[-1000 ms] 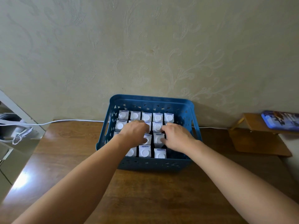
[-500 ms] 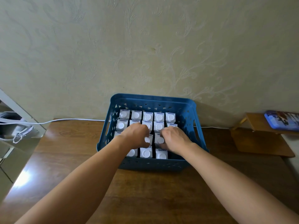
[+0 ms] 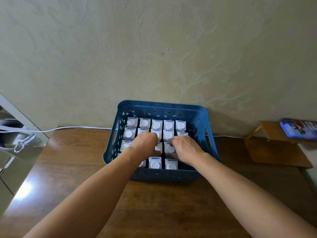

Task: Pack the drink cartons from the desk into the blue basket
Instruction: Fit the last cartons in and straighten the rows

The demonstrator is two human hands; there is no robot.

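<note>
Soft, dim indoor light — bright glare patch on glossy brown wooden desk (image 3: 25,188) at lower left. Faint shadow right of blue plastic basket (image 3: 202,115). Wide-angle bending at edges — forearms slightly soft.

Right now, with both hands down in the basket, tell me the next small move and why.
Probably lift both hands clear. The left hand and right hand rest on upright cartons that stand in packed rows inside the blue basket, and no carton shows on the desk.

Blue print strips on the drink cartons (image 3: 157,125) — too small to read; nothing else lettered.
</note>
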